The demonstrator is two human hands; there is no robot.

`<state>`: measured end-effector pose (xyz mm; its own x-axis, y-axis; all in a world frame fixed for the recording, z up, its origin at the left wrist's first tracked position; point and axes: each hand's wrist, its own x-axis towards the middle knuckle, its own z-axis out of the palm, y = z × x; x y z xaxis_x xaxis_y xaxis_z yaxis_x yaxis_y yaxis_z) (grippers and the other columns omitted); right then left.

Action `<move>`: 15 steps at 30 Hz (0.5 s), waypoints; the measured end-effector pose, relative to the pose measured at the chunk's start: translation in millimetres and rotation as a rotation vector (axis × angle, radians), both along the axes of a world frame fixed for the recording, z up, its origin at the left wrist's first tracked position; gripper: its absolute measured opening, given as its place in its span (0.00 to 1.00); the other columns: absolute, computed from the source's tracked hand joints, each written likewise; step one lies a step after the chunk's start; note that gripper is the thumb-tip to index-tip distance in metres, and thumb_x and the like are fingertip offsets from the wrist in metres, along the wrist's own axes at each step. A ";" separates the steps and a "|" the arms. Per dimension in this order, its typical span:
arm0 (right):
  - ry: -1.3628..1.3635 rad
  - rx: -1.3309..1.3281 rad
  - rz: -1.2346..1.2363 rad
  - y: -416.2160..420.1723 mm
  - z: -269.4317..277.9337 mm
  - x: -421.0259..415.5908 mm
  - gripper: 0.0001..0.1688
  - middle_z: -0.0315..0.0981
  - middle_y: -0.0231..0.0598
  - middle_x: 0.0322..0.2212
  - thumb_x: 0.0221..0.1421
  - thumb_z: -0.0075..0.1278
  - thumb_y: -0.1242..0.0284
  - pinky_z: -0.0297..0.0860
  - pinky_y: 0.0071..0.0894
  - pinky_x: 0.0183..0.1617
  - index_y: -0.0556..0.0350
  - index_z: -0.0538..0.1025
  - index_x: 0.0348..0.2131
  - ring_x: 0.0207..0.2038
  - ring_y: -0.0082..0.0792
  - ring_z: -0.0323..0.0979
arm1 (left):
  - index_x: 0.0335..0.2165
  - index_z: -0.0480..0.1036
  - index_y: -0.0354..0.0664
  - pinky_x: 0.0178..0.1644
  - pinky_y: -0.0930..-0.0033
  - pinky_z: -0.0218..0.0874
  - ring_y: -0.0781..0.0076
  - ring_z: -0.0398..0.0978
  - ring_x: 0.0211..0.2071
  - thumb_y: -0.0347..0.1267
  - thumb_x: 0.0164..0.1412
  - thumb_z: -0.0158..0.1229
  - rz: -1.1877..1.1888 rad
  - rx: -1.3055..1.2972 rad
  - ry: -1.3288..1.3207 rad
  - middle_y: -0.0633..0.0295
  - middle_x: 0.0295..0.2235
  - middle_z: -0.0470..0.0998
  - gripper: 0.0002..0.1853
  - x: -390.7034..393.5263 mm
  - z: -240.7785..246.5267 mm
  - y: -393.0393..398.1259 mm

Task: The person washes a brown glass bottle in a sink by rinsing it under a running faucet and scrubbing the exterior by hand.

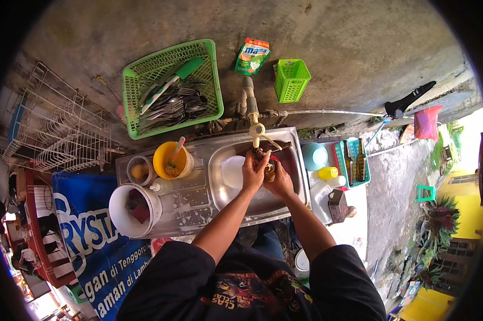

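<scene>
Both my hands are together over the stainless steel sink (221, 154), just below a cream plastic tap (257, 129). My left hand (254, 171) and my right hand (279, 179) close around a small brownish item (269, 171), which my fingers partly cover; I cannot tell what it is. A bit of red shows beside it, near my right fingers. In the basin, left of my hands, lies a white bowl (232, 172). A dark, long thing reaches across the basin's far right corner, partly behind the tap handle.
On the drainboard (185, 208) stand a yellow bucket (171, 160), a clear tub (140, 170) and a white bucket (153, 210). Beyond are a green cutlery basket (220, 92), a detergent pouch (252, 57) and a small green basket (291, 82). Bottles (360, 162) and a teal bowl (314, 156) stand right.
</scene>
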<state>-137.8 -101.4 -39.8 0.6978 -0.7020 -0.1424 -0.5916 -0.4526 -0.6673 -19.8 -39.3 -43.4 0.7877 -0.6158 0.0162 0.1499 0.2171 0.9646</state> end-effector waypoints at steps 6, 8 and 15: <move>-0.118 0.035 0.049 -6.7 -1.3 -0.3 0.49 0.69 0.58 0.53 0.39 0.63 0.68 0.68 0.50 0.57 0.55 0.60 0.60 0.55 0.57 0.69 | 0.46 0.68 0.37 0.42 0.74 0.66 0.80 0.74 0.38 0.29 0.65 0.62 -0.077 0.072 -0.064 0.65 0.36 0.77 0.15 2.4 -2.7 2.8; -0.379 0.027 0.114 -16.5 1.1 -0.7 0.49 0.67 0.57 0.54 0.40 0.62 0.67 0.64 0.47 0.61 0.57 0.61 0.60 0.58 0.55 0.65 | 0.47 0.68 0.37 0.42 0.74 0.67 0.79 0.74 0.38 0.29 0.65 0.61 -0.112 0.127 -0.069 0.64 0.36 0.77 0.15 2.5 1.4 4.7; -0.422 -0.045 0.119 -6.7 91.8 63.0 0.41 0.69 0.51 0.51 0.47 0.63 0.61 0.61 0.46 0.61 0.58 0.68 0.57 0.56 0.54 0.63 | 0.38 0.70 0.37 0.32 0.65 0.67 0.70 0.79 0.30 0.35 0.61 0.64 0.044 0.055 -0.044 0.56 0.28 0.80 0.15 1.3 -27.0 1.9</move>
